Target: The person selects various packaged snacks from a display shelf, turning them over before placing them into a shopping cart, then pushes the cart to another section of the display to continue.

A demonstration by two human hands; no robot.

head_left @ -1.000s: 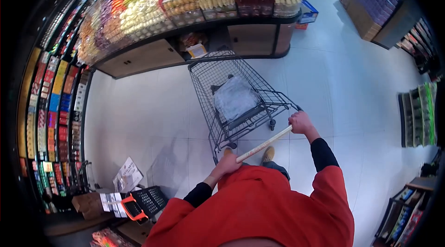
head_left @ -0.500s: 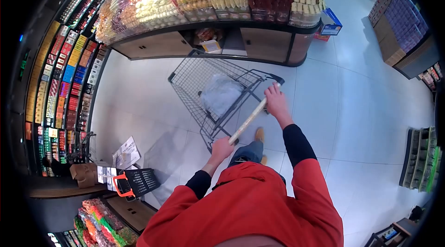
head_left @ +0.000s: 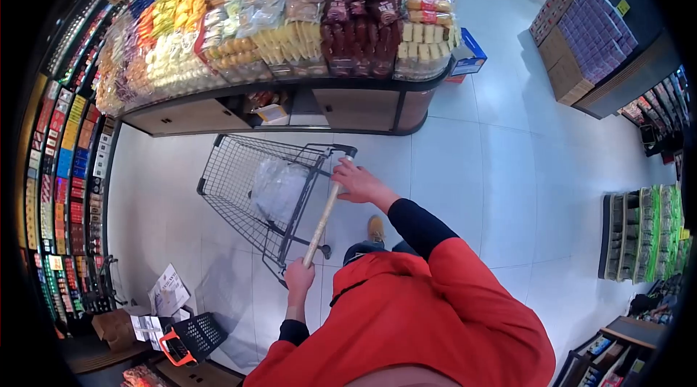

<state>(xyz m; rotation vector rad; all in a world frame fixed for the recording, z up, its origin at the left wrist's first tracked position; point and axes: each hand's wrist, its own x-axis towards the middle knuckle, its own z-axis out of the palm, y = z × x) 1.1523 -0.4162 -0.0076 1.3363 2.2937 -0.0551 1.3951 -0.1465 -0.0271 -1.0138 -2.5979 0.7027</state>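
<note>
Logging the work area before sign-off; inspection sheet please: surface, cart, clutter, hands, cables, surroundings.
Surface: pale tiled floor.
Handled things: wire cart, with a translucent plastic bundle showing through it, contents unclear.
Clutter: black basket with orange handle, brown paper bag, lower left; blue box at counter's end.
Grippers: bare hands; left hand closed on cart handle, right hand on its far end, closure unclear.
Cables: nothing seen.
Surroundings: display counter bearing packaged goods; stocked shelves at left.
</note>
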